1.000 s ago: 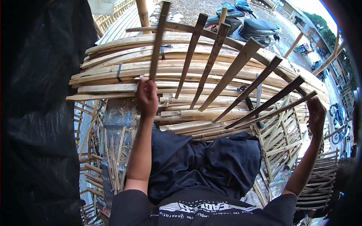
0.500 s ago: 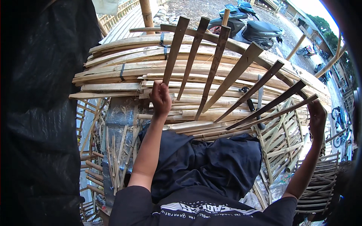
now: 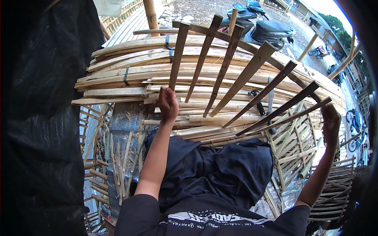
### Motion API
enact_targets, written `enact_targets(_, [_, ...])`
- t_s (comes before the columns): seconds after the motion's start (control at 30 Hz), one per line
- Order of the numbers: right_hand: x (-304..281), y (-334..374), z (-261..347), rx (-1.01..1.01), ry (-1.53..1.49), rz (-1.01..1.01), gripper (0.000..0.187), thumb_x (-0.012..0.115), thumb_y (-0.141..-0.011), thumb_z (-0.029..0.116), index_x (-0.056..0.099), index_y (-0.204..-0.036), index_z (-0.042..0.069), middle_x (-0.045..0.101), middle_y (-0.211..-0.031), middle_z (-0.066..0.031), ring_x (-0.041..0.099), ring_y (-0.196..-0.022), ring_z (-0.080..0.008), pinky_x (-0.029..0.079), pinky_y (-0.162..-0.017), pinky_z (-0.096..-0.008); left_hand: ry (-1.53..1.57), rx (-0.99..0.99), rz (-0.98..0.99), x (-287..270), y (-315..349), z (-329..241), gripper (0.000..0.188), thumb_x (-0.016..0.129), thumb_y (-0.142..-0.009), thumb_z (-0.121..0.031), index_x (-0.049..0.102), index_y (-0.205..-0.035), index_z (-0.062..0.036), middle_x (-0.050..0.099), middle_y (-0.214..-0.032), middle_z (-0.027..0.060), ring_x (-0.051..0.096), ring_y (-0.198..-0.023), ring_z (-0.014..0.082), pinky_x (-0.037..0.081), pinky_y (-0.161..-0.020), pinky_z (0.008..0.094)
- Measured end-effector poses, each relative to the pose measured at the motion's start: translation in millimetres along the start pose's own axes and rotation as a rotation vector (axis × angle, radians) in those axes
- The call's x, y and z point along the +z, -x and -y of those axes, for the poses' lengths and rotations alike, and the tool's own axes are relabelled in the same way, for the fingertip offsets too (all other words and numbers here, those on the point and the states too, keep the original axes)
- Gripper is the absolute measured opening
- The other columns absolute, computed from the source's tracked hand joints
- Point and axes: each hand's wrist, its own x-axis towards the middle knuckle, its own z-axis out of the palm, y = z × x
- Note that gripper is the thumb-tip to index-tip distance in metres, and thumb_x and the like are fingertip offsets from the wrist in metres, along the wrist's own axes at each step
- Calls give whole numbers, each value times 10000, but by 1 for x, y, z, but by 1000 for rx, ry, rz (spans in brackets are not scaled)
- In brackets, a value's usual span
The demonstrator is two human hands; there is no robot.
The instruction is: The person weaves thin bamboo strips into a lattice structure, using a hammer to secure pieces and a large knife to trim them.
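Outdoor yard (image 3: 197, 10), parked scooters (image 3: 272, 30) beyond. Slatted frame (image 3: 247, 70) in front of the person, overlapping the pile of pale bamboo strips (image 3: 112, 74) in view. Left hand (image 3: 168, 103): fingers clamped on the lower end of the leftmost slat (image 3: 178, 55). Right hand (image 3: 330, 120): at frame's right end, fingers partly hidden, cannot tell if closed. Black tie (image 3: 126, 76) around some strips.
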Motion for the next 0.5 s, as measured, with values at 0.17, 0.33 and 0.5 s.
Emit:
enact_targets(0.17, [0, 1, -1, -16, 20, -20, 199, 579, -960, 161, 559, -867, -14, 445, -656, -30, 360, -639, -93, 330, -553, -278, 26, -13, 12, 2, -2, 4, 218, 448, -1003, -178, 470, -825, -54, 453, -559, 20, 467, -482, 105, 348, -451, 274])
enact_targets(0.33, [0, 2, 2, 47, -3, 10, 201, 578, -962, 160, 572, -872, -20, 469, -678, -36, 379, -653, -99, 348, -570, -280, 32, -20, -8, 6, -6, 6, 214, 451, -1002, -166, 471, -820, -54, 427, -553, 10, 433, -478, 94, 325, -447, 269])
enact_targets(0.5, [-4, 7, -7, 41, 37, -2, 180, 589, -956, 135, 616, -921, -39, 557, -733, -57, 464, -697, -102, 415, -636, -285, 26, 43, -4, 12, -9, 5, 214, 459, -1000, -165, 476, -817, -54, 409, -551, 5, 401, -475, 75, 284, -437, 271])
